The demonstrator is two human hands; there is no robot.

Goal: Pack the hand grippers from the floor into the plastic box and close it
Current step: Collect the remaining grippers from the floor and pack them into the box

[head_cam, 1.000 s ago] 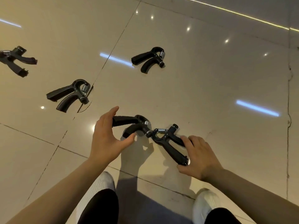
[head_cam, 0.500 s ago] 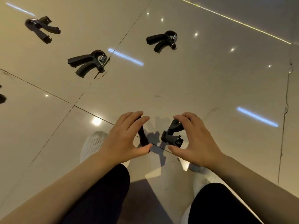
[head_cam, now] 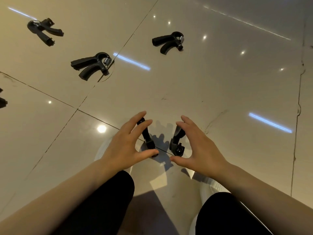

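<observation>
**A:** ok so where are the grippers right now?

**B:** two are being held. The left hand [head_cam: 125,143] pinches a black plastic hand gripper [head_cam: 147,136] between its fingers on top and its thumb underneath, so the thing hangs upright with one handle end poking out past the fingertips. The right hand [head_cam: 201,146] does the same with a second black hand gripper [head_cam: 177,141], fingers curled over the upper handle, thumb below, round knob end pointing down toward the camera. Both sit just above the glossy beige tiled floor [head_cam: 203,85], close together but not touching, right over a grout line.

**A:** and the rest?

**B:** lying flat on the floor, farther out. One black gripper with a shiny metal spring [head_cam: 92,65] is out to the upper left, its head on a tile seam. Another black gripper with a silver spring [head_cam: 167,41] is further up, near centre. A third black gripper [head_cam: 44,31] is way out top left, handles splayed. There's also a dark bit cut off at the left edge [head_cam: 3,100], can't tell what it is.

**A:** anything else?

**B:** the person's bare forearms, black trouser knees [head_cam: 108,200], and white mesh shoes [head_cam: 213,185] peeking out under the hands. Ceiling lights reflect off the tiles as dots and streaks.
</observation>
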